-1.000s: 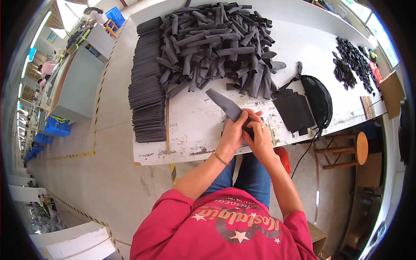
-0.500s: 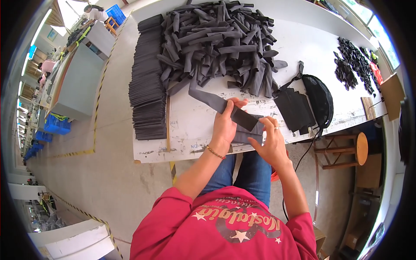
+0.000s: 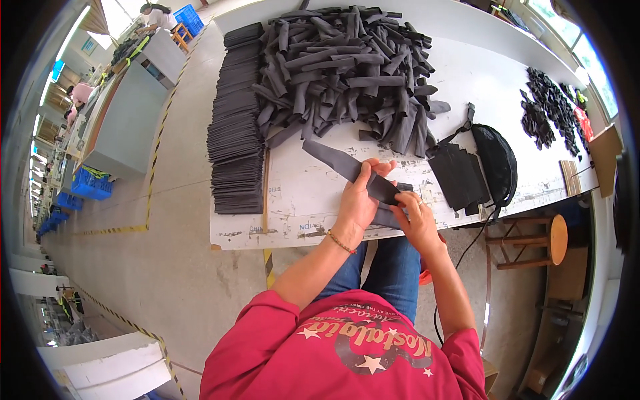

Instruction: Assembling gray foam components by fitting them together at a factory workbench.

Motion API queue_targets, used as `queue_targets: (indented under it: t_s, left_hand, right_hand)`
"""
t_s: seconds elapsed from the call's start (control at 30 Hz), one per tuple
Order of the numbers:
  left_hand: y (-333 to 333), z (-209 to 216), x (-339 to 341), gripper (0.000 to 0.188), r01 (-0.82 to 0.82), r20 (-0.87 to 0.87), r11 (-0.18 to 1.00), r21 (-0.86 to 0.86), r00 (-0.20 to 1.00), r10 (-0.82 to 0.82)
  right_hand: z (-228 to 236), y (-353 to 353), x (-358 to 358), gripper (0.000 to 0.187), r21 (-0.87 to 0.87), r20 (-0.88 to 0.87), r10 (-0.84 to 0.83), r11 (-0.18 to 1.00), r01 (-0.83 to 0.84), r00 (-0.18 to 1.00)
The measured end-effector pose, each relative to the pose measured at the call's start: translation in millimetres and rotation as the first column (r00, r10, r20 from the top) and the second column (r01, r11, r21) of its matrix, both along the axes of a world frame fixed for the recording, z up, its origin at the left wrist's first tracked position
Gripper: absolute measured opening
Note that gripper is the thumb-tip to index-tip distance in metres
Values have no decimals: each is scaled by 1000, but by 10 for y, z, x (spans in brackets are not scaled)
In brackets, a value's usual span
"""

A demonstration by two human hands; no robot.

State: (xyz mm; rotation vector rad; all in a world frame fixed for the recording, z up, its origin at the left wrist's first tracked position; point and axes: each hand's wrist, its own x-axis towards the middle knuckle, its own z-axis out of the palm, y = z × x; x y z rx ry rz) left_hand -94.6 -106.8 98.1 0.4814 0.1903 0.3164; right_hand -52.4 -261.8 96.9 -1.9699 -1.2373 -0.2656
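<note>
Between my two hands stretches a dark grey fabric strip (image 3: 335, 160), slanting down from the upper left. My left hand (image 3: 359, 204) grips its middle, thumb on top and fingers behind. A smooth black section (image 3: 383, 189) shows at the near end of the strip; whether it is a separate piece cannot be made out. My right hand (image 3: 419, 225) pinches that end between thumb and fingers. Under my hands, at the table's edge, lies more grey fabric (image 3: 385, 217), partly covered.
A heap of grey fabric tubes (image 3: 347, 63) fills the back of the white table (image 3: 300, 193). Left of it runs a tall row of stacked dark strips (image 3: 237, 127). Flat black pieces (image 3: 457, 175) and a black pouch (image 3: 497, 163) lie right. A wooden stool (image 3: 557, 240) stands beyond.
My right hand's fingers, spread beside the black section before, have closed on its end. Less of the black section shows now. The whole view has shifted slightly.
</note>
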Motion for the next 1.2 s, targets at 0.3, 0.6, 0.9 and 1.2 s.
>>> queue_targets:
  t_s: [0.3,0.6,0.9,1.2]
  left_hand:
    - [-155,-79,-13,28,49,56,996,-73,997,-45]
    - [94,127,-33,37,-123,-71,990,-70,990,118]
    - [-98,-18,31,37,-160,66,981,-111,984,168]
    - [-153,-18,30,37,-158,85,980,-119,982,168]
  right_hand:
    - [62,193,-39,16,127,-22,-2,992,5,1000]
    - [106,202,-51,17,105,-50,46,994,-41,998]
    - [116,247,-69,13,152,-106,26,988,-9,994]
    - [85,275,-67,11,157,-143,16,988,7,990]
